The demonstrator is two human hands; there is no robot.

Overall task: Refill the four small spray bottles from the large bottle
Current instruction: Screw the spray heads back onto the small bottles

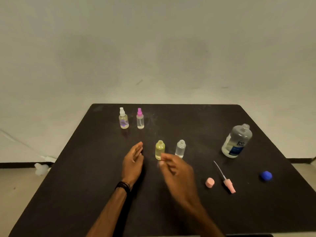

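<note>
Head view: my right hand blurs just before the uncapped yellow bottle, fingers pinched on something I cannot make out; my left is loose beside it. A careless knock could tip it. Big bottle stands uncapped, well right.

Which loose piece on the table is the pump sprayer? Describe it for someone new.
On the black table, look near the right side, below the large bottle. The pump sprayer lies flat there: a pink head with a long thin dip tube, unlike the stubby pink cap and blue cap flanking it.
</note>
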